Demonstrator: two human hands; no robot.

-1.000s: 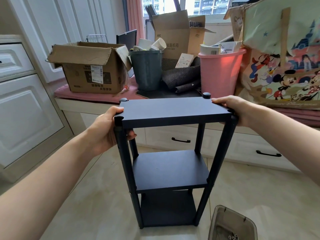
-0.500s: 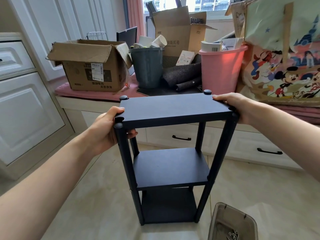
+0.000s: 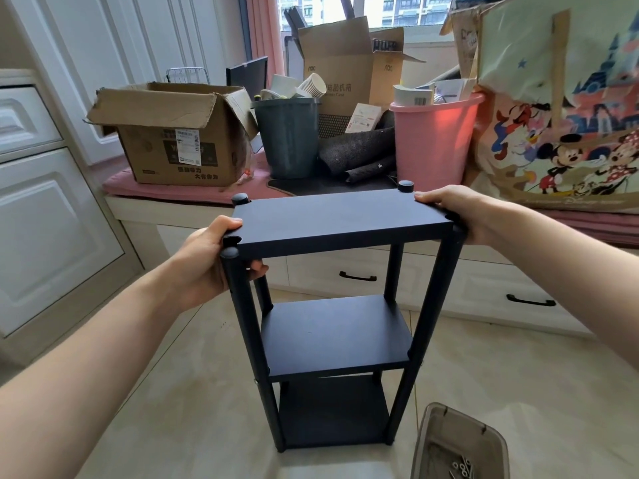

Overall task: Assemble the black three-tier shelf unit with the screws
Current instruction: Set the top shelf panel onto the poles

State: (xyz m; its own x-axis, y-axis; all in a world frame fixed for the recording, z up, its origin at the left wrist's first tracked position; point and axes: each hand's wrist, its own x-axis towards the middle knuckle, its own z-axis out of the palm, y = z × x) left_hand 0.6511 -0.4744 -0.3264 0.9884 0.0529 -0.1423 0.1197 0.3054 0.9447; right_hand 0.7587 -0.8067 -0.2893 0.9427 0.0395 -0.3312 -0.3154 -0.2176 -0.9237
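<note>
The black three-tier shelf unit (image 3: 339, 219) stands upright on the tiled floor, with three boards joined by four round posts. My left hand (image 3: 204, 261) grips the left end of the top board, thumb on top and fingers curled underneath beside the front left post. My right hand (image 3: 460, 212) grips the right end of the top board near the front right post. A clear plastic box (image 3: 432, 440) at the bottom right holds several screws (image 3: 461, 468).
A window bench behind the shelf carries an open cardboard box (image 3: 173, 146), a grey bin (image 3: 290, 140), a pink bin (image 3: 432, 143) and a cartoon-print bag (image 3: 560, 108). White drawers with black handles (image 3: 358, 276) sit below it. White cabinets (image 3: 45, 216) line the left.
The shelf's top sits slightly higher in view than before. Both hands keep the same hold on the top board.
</note>
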